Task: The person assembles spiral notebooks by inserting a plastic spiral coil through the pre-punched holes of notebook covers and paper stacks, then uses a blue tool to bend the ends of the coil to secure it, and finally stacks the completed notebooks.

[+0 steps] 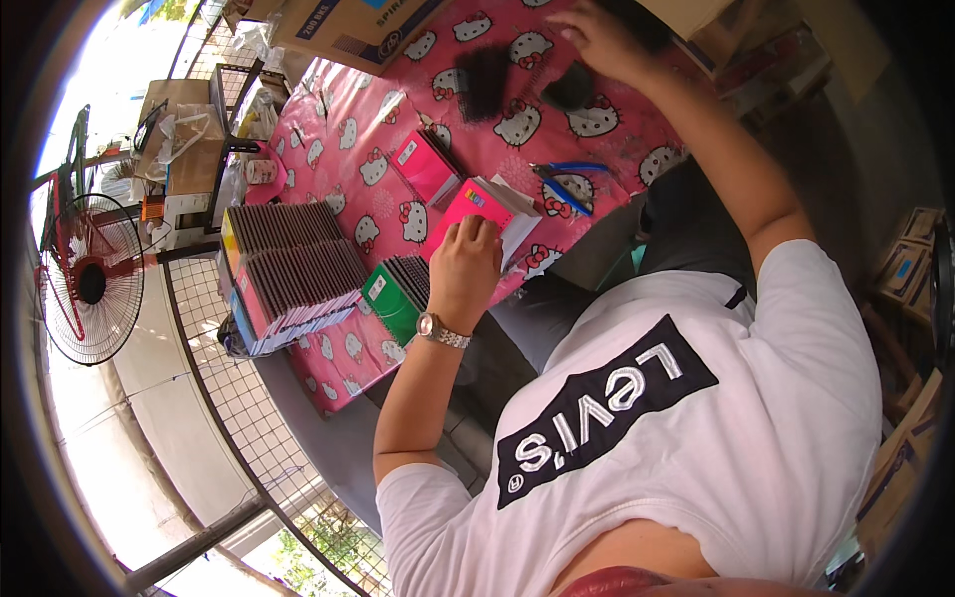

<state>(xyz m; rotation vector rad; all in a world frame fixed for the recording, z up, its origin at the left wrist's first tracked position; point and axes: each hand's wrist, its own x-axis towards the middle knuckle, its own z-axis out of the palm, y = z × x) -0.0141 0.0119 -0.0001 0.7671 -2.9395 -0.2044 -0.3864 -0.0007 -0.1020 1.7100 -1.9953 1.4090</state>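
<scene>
Your left hand (465,261) is right on the pink box (484,211).
Its fingers are curled, pinching the box's near edge. Your right hand (594,40), fingers spread, rests far off by a dark clump (570,90) on the table (348,139).

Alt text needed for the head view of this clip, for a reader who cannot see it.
A person in a white T-shirt sits at a table under a pink cartoon-cat cloth, left hand on a pink booklet, right hand reaching to dark bundles at the far edge. Stacked packs, a green box and blue-handled pliers lie nearby.
</scene>
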